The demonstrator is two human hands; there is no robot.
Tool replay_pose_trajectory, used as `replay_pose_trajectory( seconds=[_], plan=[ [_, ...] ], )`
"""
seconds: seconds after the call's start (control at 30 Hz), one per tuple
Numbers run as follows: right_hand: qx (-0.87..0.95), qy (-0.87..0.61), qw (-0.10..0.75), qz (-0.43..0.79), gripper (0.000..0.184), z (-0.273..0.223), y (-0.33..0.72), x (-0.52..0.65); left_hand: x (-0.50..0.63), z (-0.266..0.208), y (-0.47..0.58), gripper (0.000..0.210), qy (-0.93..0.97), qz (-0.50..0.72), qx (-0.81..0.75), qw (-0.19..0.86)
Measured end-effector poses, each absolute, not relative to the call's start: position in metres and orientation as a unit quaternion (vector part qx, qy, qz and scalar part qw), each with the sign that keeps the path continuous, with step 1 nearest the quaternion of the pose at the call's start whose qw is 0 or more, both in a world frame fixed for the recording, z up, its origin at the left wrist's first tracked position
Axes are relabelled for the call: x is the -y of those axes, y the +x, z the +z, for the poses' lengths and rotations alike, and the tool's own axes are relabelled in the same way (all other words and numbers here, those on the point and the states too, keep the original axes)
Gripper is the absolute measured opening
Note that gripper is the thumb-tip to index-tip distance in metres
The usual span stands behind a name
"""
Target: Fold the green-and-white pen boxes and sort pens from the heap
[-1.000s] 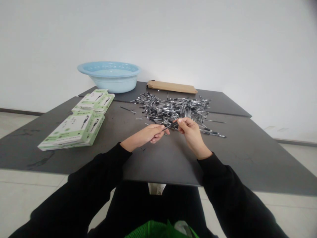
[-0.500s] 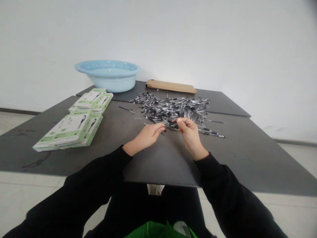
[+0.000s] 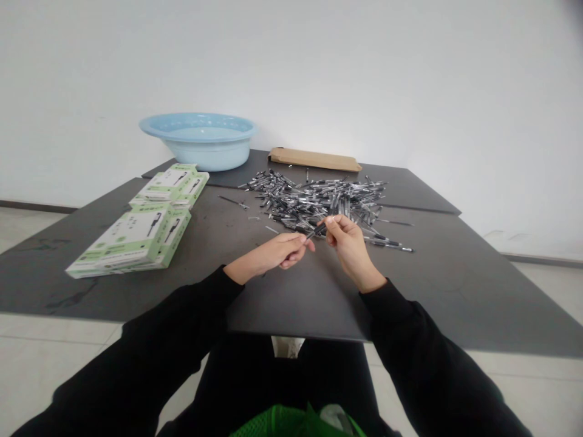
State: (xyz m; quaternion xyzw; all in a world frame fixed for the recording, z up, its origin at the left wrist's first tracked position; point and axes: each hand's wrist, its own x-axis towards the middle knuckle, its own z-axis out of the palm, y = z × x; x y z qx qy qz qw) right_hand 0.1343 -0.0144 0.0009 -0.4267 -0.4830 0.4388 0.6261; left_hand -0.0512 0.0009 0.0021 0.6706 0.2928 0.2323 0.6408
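Observation:
A dark pen (image 3: pixel 316 231) is held in the air between my two hands, just in front of the pile. My right hand (image 3: pixel 347 246) pinches its upper end between thumb and fingers. Closed on its lower end is my left hand (image 3: pixel 281 250), with the thumb along the top. The fingers cover both ends of the pen, so its tip and cap cannot be made out. Right behind my hands lies a wide heap of black and clear pens (image 3: pixel 319 197), with a few loose ones at its right edge.
Green-and-white pen boxes (image 3: pixel 136 233) are stacked on the left of the dark table (image 3: pixel 432 291). A light blue basin (image 3: pixel 204 152) stands at the back left. Beside it, along the wall, lies a flat brown cardboard piece (image 3: pixel 314 159). A single pen (image 3: pixel 234 203) lies left of the heap.
The pen has turned more steeply, its left end now lower. My left hand has dropped slightly and shifted its fingers on the pen; my right hand has barely moved.

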Motion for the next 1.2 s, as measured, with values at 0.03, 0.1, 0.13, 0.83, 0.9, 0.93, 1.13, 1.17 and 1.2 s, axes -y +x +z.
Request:
replay_pose_trajectory(
  seconds=[0.03,0.1,0.13,0.83,0.9,0.93,1.13,1.17,1.2],
  plan=[
    [0.484,-0.427,0.627,0.436,0.037,0.001,0.134,0.015,-0.001,0.001,-0.052,0.033,0.673,0.237,-0.279,0.643],
    [0.483,-0.428,0.634,0.427,0.037,0.0,0.133,0.015,-0.003,-0.002,-0.053,0.033,0.702,0.252,-0.274,0.607],
    [0.481,-0.429,0.637,0.422,0.036,0.0,0.132,0.015,-0.004,-0.002,-0.053,0.033,0.721,0.26,-0.284,0.576],
    [0.743,-0.522,0.418,0.04,0.019,-0.023,0.133,-0.01,-0.026,0.006,-0.066,0.02,0.626,0.441,-0.415,0.491],
    [0.763,-0.53,0.37,0.003,0.02,-0.026,0.129,-0.012,-0.026,0.005,-0.066,0.019,0.641,0.426,-0.413,0.487],
    [0.77,-0.533,0.351,-0.006,0.02,-0.027,0.128,-0.013,-0.026,0.005,-0.066,0.019,0.646,0.423,-0.412,0.484],
    [0.785,-0.538,0.305,-0.016,0.022,-0.031,0.126,-0.015,-0.024,0.008,-0.066,0.02,0.659,0.417,-0.414,0.469],
    [0.786,-0.538,0.303,-0.013,0.021,-0.032,0.126,-0.016,-0.023,0.008,-0.066,0.02,0.666,0.412,-0.417,0.463],
    [0.787,-0.538,0.301,-0.011,0.021,-0.033,0.126,-0.016,-0.023,0.009,-0.067,0.021,0.673,0.406,-0.419,0.455]
  ],
)
